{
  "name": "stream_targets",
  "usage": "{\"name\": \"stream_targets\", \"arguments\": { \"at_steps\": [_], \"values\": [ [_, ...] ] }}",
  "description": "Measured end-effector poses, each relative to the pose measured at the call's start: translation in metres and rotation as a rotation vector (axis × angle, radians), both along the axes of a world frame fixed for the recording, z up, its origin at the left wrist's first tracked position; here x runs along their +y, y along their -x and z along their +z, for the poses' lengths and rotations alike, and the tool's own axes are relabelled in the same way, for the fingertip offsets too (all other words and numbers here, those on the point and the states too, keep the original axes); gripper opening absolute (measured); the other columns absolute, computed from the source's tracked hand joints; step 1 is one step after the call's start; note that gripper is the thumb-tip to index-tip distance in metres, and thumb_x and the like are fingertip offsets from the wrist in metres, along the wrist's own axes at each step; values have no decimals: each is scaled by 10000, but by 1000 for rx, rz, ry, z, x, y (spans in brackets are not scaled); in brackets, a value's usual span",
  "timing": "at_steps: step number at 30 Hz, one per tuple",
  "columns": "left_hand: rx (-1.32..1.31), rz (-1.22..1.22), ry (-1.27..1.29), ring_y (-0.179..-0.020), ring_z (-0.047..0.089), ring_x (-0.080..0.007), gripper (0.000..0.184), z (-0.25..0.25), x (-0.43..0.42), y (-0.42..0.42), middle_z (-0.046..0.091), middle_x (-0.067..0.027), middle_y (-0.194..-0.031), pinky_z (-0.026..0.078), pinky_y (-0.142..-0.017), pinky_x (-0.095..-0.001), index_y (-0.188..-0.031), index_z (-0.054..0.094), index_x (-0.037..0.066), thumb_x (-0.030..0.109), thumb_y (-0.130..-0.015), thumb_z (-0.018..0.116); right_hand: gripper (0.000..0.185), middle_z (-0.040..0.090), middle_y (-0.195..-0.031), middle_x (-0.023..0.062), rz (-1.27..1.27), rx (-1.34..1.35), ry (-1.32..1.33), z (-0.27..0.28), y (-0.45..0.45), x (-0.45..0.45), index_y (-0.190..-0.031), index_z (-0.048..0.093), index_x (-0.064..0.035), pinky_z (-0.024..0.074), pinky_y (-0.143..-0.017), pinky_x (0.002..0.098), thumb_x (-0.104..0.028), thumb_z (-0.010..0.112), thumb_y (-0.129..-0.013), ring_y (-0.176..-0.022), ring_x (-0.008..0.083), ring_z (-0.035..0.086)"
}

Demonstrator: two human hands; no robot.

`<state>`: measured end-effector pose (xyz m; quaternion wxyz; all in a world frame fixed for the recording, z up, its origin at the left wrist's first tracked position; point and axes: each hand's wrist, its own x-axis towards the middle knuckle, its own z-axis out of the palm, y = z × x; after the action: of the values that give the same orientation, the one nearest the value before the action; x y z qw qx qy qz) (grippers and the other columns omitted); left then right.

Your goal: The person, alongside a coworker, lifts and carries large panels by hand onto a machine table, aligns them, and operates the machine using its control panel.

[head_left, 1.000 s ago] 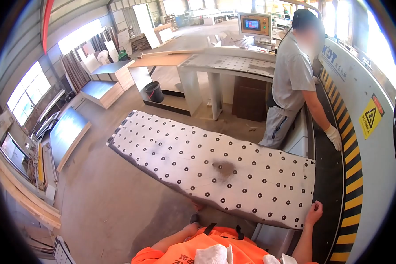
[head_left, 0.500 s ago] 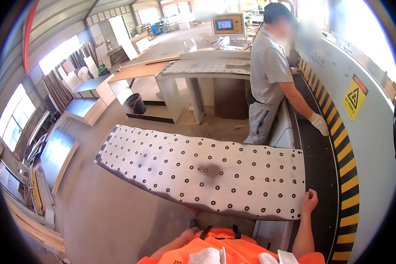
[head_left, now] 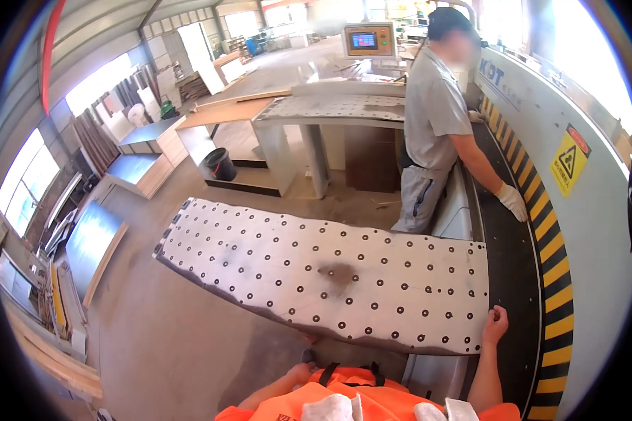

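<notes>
My right hand (head_left: 496, 324) rests at the near right corner of the long white table (head_left: 358, 309), where it meets the black strip (head_left: 509, 263). Its fingers are curled in, with nothing visible in them. Rows of dark round studs cover the tabletop, and a dark smudge lies near its middle. My left hand (head_left: 304, 372) is low by my waist, below the table's near edge. Its fingers are too small and partly hidden to make out. Two whitish cloth pieces (head_left: 330, 408) lie on my orange top (head_left: 351, 382).
A co-worker (head_left: 435, 133) in grey stands beyond the table, one gloved hand (head_left: 512, 202) on the black strip. A machine wall (head_left: 597, 231) with striped edging runs along the right. Behind are a control screen (head_left: 369, 40), a black bucket (head_left: 220, 164) and stacked boards (head_left: 98, 238).
The view has shifted slightly, showing more lettering on the machine wall. My hands and the co-worker's gloved hand stay in nearly the same places.
</notes>
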<state>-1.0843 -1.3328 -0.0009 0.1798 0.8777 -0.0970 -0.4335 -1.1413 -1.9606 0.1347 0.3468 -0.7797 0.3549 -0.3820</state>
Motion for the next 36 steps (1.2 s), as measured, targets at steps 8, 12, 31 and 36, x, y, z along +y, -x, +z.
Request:
{"name": "stream_targets", "arguments": {
  "at_steps": [8,12,31,36],
  "values": [
    [-54,93,198,-1026,685,-344,534,-14,7,15,714,-220,-1019,507,-879,-405,-1120,721,77,519,-823,683,174,688,-797,86,-52,-29,-7,6,1,8,-1004,694,-19,523,-694,288,-55,645,-841,-733,146,651],
    [-38,205,169,-994,692,-333,544,1,5,23,712,-236,-962,512,-838,-408,-1057,729,44,543,-861,640,165,687,-777,86,-76,-63,-1,6,-1,8,-994,685,1,521,-663,275,-40,652,-837,-699,132,649],
    [-5,159,176,-1023,670,-405,532,55,25,26,697,-258,-974,512,-845,-431,-1073,714,28,515,-882,616,133,699,-795,100,-110,-75,5,17,-2,19,-950,683,7,533,-679,288,-43,644,-834,-703,156,657],
    [-27,151,157,-1000,677,-396,508,41,53,26,699,-251,-964,516,-825,-432,-1066,718,40,504,-884,619,128,702,-807,90,11,-105,-63,16,15,91,-938,688,-5,529,-678,296,-80,643,-844,-726,146,652]
  ]
}}
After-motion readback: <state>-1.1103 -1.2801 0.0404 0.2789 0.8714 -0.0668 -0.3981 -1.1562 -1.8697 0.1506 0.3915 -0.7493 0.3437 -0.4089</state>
